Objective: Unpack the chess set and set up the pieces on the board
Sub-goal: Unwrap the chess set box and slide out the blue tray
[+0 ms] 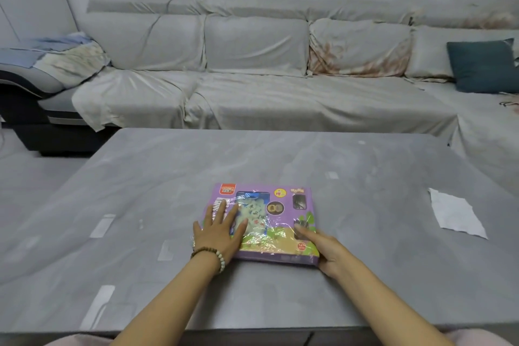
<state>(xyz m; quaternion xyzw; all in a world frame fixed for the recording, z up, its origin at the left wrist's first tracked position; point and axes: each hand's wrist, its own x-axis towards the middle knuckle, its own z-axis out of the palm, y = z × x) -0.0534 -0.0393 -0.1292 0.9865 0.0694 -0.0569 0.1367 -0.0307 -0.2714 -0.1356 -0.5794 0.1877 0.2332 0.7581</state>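
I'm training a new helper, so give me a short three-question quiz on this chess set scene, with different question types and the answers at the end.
1. True or false: the chess set box is sealed in clear wrap.
2. Which wrist wears the bead bracelet? A left, B right, C neither.
3. Fill in: the white paper lies on the table to the box's ____.
Key: 1 true; 2 A; 3 right.

A purple, plastic-wrapped chess set box (271, 220) lies flat on the grey tabletop (365, 275). The left hand (217, 233), with a bead bracelet (214, 256) at the wrist, presses flat on the box's left part, and the right hand (323, 247) rests over its near right corner. A white paper sheet (455, 213) lies well apart to the right, and a covered sofa (252, 87) stands behind.
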